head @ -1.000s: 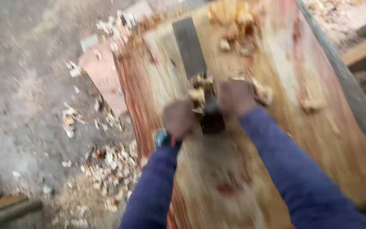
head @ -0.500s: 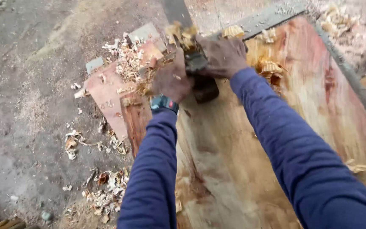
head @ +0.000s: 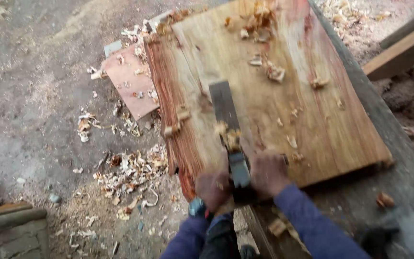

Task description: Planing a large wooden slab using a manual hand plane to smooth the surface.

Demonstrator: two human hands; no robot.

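Note:
A long dark hand plane (head: 228,125) lies lengthwise on a wide reddish-tan wooden slab (head: 283,91), near the slab's closest end. My left hand (head: 212,186) and my right hand (head: 268,172) grip the plane's rear from either side. Both arms wear blue sleeves, and a teal wristband (head: 197,207) sits on my left wrist. Curled wood shavings (head: 227,133) cling to the top of the plane, and more shavings (head: 264,21) are piled at the slab's far end.
The slab rests on a grey workbench (head: 398,158) whose edge runs along the right. Heaps of shavings (head: 130,172) and a small reddish board (head: 130,86) lie on the dirt floor at left. A timber beam (head: 398,52) crosses the upper right.
Both hands pulled the plane back from the slab's far end to its near end. My arms are now bent close to my body instead of stretched out.

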